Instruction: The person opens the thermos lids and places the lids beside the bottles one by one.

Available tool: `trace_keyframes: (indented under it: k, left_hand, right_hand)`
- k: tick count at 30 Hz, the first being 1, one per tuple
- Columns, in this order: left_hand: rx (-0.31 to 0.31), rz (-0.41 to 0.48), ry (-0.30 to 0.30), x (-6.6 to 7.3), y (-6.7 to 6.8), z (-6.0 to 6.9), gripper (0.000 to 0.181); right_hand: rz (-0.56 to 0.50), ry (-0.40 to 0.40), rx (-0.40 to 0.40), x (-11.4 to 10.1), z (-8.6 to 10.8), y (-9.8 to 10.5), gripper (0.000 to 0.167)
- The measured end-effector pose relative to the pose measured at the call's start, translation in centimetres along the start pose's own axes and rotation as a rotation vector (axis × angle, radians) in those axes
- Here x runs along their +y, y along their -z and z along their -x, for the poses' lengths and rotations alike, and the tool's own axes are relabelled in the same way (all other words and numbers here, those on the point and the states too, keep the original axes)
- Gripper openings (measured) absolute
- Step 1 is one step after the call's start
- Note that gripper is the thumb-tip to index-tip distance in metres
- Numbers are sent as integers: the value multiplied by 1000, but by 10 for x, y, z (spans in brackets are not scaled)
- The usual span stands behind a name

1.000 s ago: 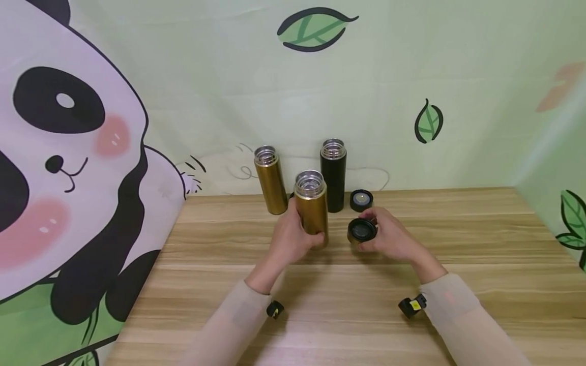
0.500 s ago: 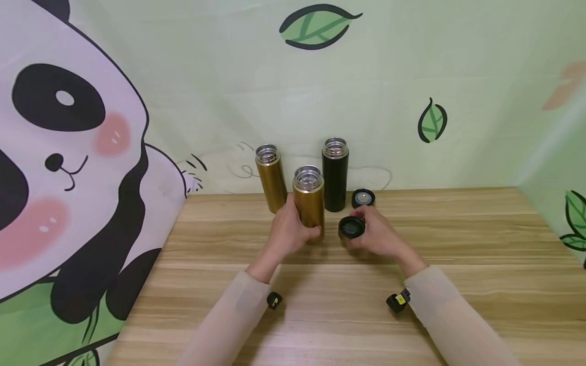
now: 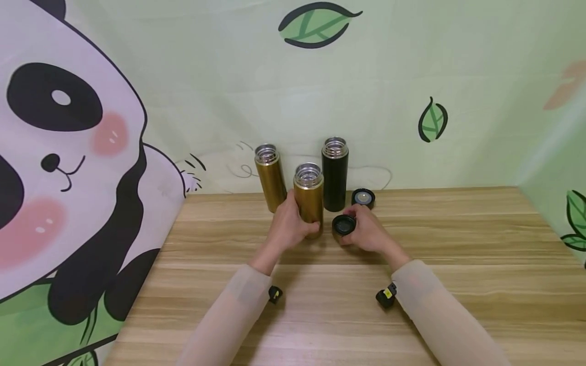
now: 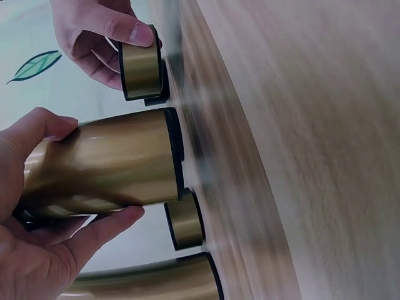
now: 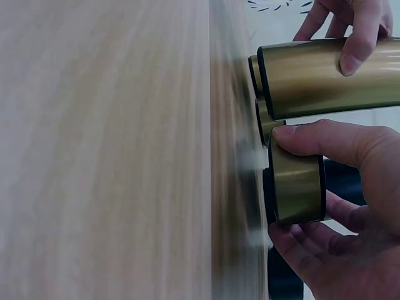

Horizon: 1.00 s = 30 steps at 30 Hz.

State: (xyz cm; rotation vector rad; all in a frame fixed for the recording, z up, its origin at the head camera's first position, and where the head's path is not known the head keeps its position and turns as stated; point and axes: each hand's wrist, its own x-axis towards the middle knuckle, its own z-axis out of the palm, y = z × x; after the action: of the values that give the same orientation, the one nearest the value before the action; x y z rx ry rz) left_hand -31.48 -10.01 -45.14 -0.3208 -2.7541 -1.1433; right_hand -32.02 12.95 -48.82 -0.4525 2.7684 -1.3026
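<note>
My left hand (image 3: 289,224) grips a gold thermos bottle (image 3: 309,206) around its body. It stands upright with its steel mouth uncovered; I cannot tell whether its base touches the table. Just right of it, my right hand (image 3: 368,230) pinches a gold lid (image 5: 299,181) by its sides, its black inside facing up in the head view. Lid and bottle are apart. Behind the held bottle stand another gold bottle (image 3: 271,180) at left and a black bottle (image 3: 335,178) at right, both uncapped. A second gold lid (image 4: 186,220) appears in the left wrist view, hidden from the head view.
A black lid (image 3: 363,197) lies inside-up on the table, behind my right hand. The wooden table (image 3: 462,239) meets a green printed wall cloth (image 3: 220,91) just behind the bottles. A panda print (image 3: 73,168) covers the cloth at left.
My right hand has moved left with the gold lid, closer to the held bottle. The left hand and its bottle have shifted slightly back toward the wall.
</note>
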Motion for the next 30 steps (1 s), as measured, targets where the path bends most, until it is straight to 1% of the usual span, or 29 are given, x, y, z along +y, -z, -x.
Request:
trace_keyframes:
  k: [4,10,15,21,30]
  left_hand:
    - [-4,0,-2,-2,-2,-1,81]
    - [-12,10,-2,-7,-6,-2,82]
    - [-13,17,2,-9,-7,-1,84]
    - [-21,32,11,-10,-9,0,83]
    - [-21,42,11,-12,-11,0,85]
  right_hand:
    - [13,-2,-2,1,-3,-3,74]
    - [25,-30,-10,2,-7,-9,76]
    - [36,-23,-1,4,-8,-11,77]
    - [51,-21,8,4,-9,-13,76]
    - [41,-26,-12,2,-10,-14,77]
